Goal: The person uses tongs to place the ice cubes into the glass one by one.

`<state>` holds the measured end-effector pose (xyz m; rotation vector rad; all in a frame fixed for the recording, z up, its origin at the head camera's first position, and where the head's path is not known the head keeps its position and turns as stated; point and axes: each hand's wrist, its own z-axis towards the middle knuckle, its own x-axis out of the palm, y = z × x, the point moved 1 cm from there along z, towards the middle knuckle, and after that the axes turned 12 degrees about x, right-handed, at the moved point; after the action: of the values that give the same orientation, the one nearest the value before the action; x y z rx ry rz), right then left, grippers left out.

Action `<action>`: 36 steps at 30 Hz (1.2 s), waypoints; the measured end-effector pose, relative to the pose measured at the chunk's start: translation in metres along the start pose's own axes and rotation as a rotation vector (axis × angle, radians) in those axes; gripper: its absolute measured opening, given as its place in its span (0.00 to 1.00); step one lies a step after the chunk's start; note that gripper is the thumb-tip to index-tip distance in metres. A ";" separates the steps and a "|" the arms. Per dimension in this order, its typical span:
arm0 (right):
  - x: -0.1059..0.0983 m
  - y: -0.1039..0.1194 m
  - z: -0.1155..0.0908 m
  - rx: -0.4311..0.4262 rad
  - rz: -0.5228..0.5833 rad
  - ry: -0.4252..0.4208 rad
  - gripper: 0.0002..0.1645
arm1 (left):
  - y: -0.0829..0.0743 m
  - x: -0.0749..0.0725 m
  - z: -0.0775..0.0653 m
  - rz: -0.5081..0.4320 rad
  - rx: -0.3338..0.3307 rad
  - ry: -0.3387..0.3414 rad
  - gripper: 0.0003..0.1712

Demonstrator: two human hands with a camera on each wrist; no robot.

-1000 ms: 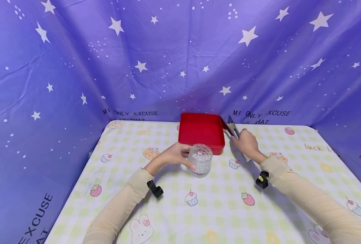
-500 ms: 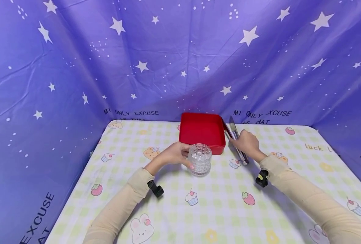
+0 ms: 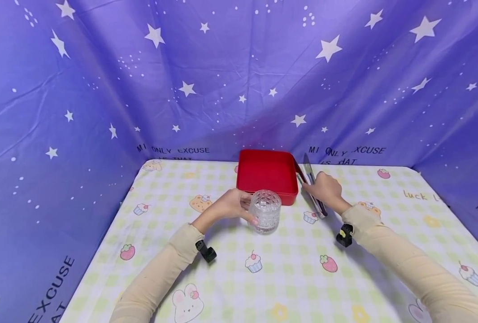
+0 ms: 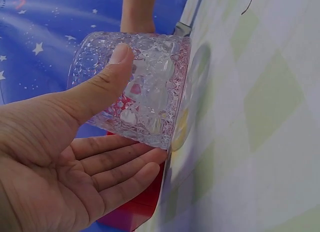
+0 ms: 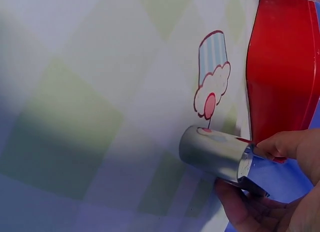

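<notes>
In the head view, my left hand point(image 3: 232, 205) is at a clear, textured glass cup point(image 3: 265, 211), upright in front of the red box. The left wrist view shows the thumb point(image 4: 107, 82) laid along the side of the glass and the other fingers point(image 4: 120, 164) extended around its far side. My right hand point(image 3: 326, 190) grips metal tongs point(image 3: 319, 206) to the right of the box, their arms pointing toward the back. Close up in the right wrist view, the rounded bent end of the tongs point(image 5: 212, 151) faces the tablecloth, between thumb and fingers.
The square red box point(image 3: 267, 197), open at the top, stands near the table's back edge. A checked cloth with cartoon prints covers the table point(image 3: 291, 287). A purple star-patterned curtain point(image 3: 223, 54) hangs behind and along both sides.
The right hand has turned the tongs slightly, so their bent end now shows in front of the hand, nearer the box's right side. The left hand and glass have hardly moved.
</notes>
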<state>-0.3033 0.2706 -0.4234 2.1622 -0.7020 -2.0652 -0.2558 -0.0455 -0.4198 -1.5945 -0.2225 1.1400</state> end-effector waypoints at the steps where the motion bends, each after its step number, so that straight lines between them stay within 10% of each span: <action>1: 0.000 0.000 0.000 0.000 -0.003 0.003 0.27 | 0.001 0.000 0.000 0.006 0.000 0.001 0.38; 36: -0.008 -0.001 0.003 0.049 -0.082 0.082 0.36 | 0.009 -0.003 0.001 -0.037 -0.020 0.084 0.39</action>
<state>-0.3060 0.2750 -0.4162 2.3241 -0.6731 -2.0041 -0.2621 -0.0502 -0.4257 -1.6458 -0.2084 1.0434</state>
